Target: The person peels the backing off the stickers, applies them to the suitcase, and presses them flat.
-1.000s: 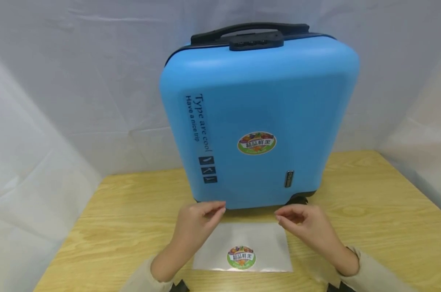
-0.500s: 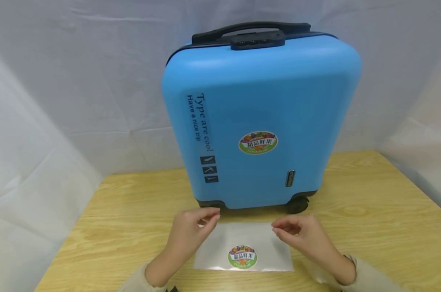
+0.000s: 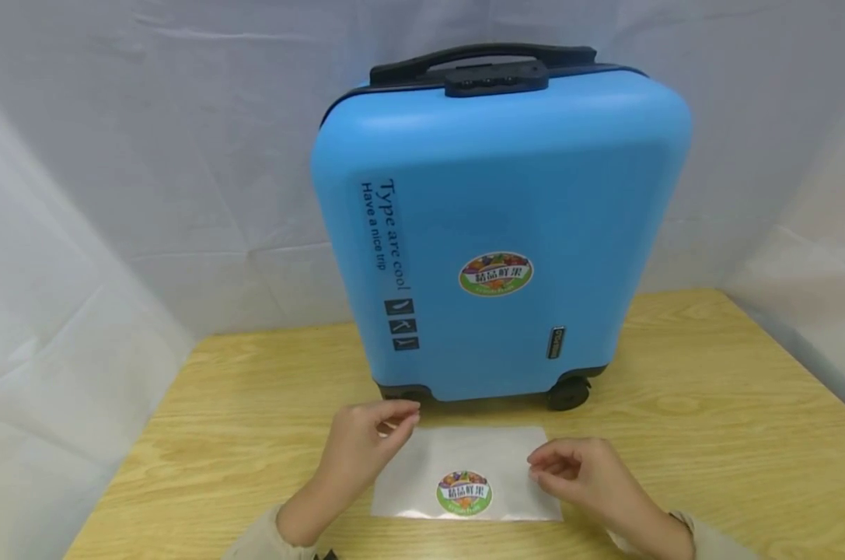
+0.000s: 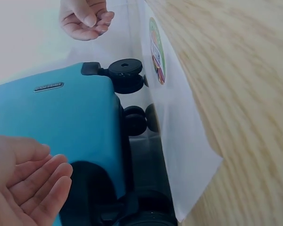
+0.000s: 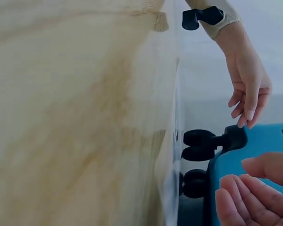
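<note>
The left hand hovers over the far left corner of the pale sheet; its grip is loose, the fingers gently curled and the thumb lying close to the fingertips, with nothing held between them. The right hand hangs above the right edge of the sheet, a little nearer, its grip equally relaxed and bare, thumb just beside the bent fingers. Both wrist views show the hands well apart from each other, palms bare and fingers raised off the sheet.

The sheet lies flat on the wooden surface, near the blue suitcase, with one oval fruit sticker close to its near edge. A matching sticker sits at the middle of the suitcase front.

The suitcase stands upright on black wheels beyond the sheet, its black handle on top, lettering down the left of its front and a small plate low on the right. White cloth hangs behind it
</note>
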The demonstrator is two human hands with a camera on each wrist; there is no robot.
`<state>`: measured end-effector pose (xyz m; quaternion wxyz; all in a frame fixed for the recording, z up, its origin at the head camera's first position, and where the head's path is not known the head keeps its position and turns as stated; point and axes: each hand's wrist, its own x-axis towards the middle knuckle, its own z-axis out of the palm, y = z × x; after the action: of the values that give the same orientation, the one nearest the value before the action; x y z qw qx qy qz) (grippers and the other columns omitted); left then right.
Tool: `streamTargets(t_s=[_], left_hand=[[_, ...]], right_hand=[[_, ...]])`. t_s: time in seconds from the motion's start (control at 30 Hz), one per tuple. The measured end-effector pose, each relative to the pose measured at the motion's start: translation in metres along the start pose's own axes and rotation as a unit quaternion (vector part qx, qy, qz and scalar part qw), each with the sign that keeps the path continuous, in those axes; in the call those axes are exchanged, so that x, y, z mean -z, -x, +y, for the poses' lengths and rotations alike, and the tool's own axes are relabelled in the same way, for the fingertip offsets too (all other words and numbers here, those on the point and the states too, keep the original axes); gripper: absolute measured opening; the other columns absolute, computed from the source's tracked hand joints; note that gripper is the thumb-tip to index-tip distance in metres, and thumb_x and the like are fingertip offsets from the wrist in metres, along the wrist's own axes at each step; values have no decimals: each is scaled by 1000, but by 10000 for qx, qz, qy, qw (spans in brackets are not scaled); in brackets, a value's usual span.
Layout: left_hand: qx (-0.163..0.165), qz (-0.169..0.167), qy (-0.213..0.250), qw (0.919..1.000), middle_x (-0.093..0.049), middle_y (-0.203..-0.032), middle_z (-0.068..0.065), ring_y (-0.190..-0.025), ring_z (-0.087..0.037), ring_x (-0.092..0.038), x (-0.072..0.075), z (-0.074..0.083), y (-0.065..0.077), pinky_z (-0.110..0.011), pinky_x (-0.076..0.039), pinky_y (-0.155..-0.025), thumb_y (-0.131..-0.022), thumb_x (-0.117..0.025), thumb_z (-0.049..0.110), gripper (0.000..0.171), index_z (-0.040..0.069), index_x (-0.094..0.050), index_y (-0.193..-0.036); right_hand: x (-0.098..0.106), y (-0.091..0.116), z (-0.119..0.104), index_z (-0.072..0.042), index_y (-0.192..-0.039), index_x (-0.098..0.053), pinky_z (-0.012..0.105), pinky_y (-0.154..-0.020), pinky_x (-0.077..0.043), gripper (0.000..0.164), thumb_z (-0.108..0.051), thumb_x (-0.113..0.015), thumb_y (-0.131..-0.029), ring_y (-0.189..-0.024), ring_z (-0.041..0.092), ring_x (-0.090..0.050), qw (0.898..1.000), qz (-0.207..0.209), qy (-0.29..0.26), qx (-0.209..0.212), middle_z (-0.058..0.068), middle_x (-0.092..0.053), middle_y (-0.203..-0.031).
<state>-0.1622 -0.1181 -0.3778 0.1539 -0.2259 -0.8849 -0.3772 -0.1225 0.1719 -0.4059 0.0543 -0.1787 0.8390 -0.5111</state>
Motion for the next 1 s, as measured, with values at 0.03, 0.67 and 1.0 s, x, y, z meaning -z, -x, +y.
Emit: streamTargets(t_s=[0.03,0.67,1.0], left_hand=[[33,-55,49,10000,-73,-85,-3,-72,-8,-67,0,-1,0,-13,-52,-62,-79,-73,4,13,7,-73,-92],[211,-1637,1005,9812,-71,-99,-7,-84,-15,-67,-14,-24,-5,-21,-53,-68,-84,-69,8,20,3,-71,-104],[161,-1951,1218,9731,-71,-99,-7,-86,-12,-66,-17,-21,-7,-23,-53,-70,-86,-68,15,20,5,-71,-103]], right_hand=[[1,1,2,2,-94,-70,23,-61,-54,16,-10,-70,-84,-71,4,-63,9999,-62,-58,-77,8,-71,-85],[-1,22,30,-1,-100,-68,22,-77,-53,25,-15,-75,-80,-98,21,-63,9940,-447,-502,-866,13,-65,-107],[0,22,33,-3,-117,-65,28,-89,-50,46,-32,-73,-82,-112,38,-54,9896,-719,1246,70,9,-61,-120]])
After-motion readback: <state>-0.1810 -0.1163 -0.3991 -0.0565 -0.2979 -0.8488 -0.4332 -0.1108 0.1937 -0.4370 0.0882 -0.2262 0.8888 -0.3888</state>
